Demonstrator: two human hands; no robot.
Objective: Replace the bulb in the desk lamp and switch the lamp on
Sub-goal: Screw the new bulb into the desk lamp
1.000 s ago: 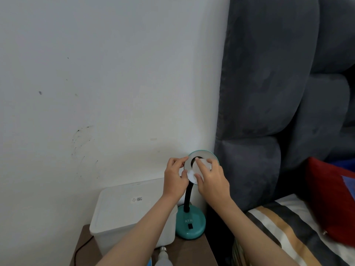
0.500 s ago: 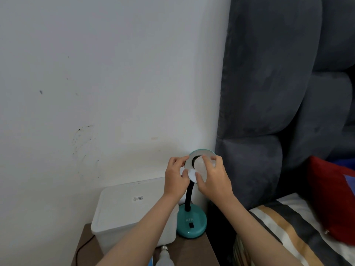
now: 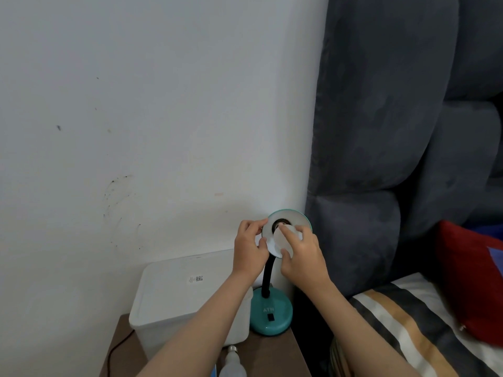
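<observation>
A teal desk lamp stands on the brown nightstand, its round base [image 3: 272, 317] with a black switch in front and a black gooseneck rising to the shade [image 3: 295, 219], which faces me. My left hand [image 3: 249, 247] pinches the shade's left rim. My right hand [image 3: 303, 254] grips a white bulb [image 3: 280, 240] with its metal end at the dark socket in the shade's middle. A second white bulb [image 3: 232, 363] lies on the nightstand near the bottom edge, partly cut off.
A white lidded plastic box [image 3: 177, 292] sits left of the lamp on the nightstand [image 3: 275, 355]. A black cord [image 3: 117, 349] runs down its left side. A grey padded headboard [image 3: 381, 159] and a bed with striped cover [image 3: 402, 322] and red pillow [image 3: 468, 278] fill the right.
My right hand has turned on the bulb at the socket, its fingers shifting around it. My left hand keeps its hold on the shade's rim.
</observation>
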